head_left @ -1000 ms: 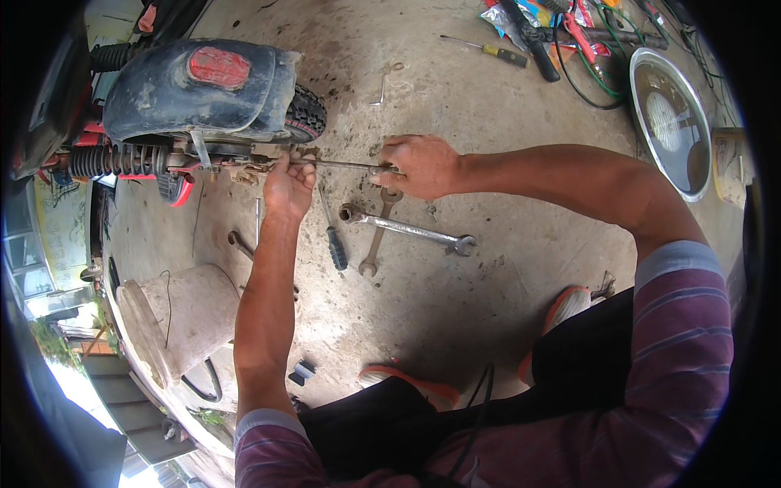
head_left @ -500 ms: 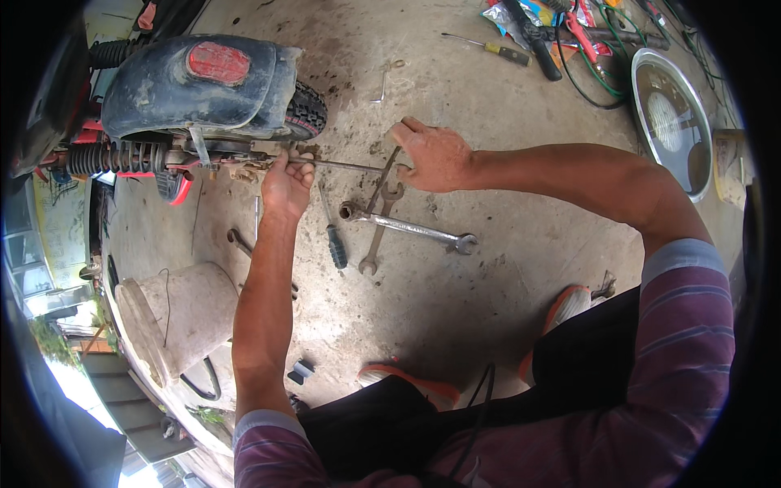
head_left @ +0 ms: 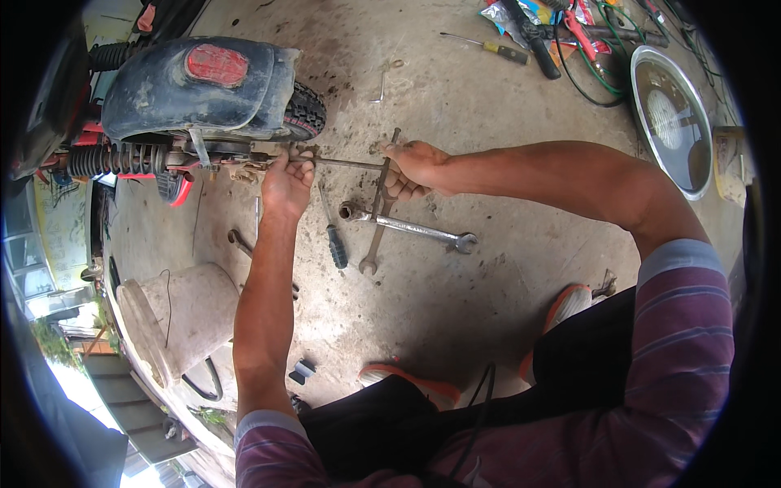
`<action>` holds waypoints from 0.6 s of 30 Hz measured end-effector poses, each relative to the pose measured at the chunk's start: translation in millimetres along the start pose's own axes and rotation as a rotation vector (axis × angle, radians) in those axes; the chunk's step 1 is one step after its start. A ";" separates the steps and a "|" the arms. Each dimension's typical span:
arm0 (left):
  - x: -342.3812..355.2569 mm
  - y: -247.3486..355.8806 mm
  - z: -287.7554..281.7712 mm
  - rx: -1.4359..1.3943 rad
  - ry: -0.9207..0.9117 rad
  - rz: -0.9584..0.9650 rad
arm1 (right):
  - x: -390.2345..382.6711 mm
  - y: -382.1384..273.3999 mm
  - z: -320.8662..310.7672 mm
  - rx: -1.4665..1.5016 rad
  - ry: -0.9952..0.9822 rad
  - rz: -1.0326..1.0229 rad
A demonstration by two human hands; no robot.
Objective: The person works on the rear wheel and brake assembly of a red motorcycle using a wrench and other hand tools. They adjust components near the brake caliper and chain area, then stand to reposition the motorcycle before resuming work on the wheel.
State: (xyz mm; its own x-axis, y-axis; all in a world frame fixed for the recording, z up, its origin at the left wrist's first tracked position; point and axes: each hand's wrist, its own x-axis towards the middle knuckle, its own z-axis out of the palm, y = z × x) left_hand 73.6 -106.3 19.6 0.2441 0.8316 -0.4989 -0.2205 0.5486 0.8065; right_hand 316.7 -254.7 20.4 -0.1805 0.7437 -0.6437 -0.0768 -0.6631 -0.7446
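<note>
A T-handle wrench (head_left: 350, 163) runs sideways from the rear wheel (head_left: 306, 112) of a vehicle with a muddy black fender (head_left: 163, 102). Its far end meets the hardware below the tire. My left hand (head_left: 288, 185) is closed round the shaft close to that end, where its fingers hide the contact. At the crossbar, my right hand (head_left: 416, 169) is closed with the thumb on top and the fingers curled round the middle. On the floor just below lie a shiny combination wrench (head_left: 419, 228), a darker open-end wrench (head_left: 372, 252) partly under it, and a black-handled screwdriver (head_left: 336, 246).
A coil-spring shock absorber (head_left: 122, 159) sits left of my left hand. A dirty white bucket (head_left: 187, 313) lies on its side at lower left. At upper right are a metal basin (head_left: 706, 150), a yellow-and-black screwdriver (head_left: 506, 52) and tangled cables (head_left: 606, 99). A bent metal rod (head_left: 381, 88) lies beyond my hands.
My right hand has shifted slightly left and down, its fingers now curled round the crossbar. The crossbar stands more upright in view. My left hand has stayed in place on the shaft.
</note>
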 end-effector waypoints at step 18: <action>-1.7 7.0 1.0 -0.050 -0.013 0.016 | -0.5 -8.3 -1.9 0.171 -0.120 0.064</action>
State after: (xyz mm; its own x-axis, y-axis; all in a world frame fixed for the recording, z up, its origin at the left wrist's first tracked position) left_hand 72.6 -104.0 26.4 0.2521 0.8394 -0.4815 -0.2712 0.5389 0.7975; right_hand 319.3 -249.4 26.6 -0.3055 0.6907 -0.6555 -0.2251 -0.7213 -0.6551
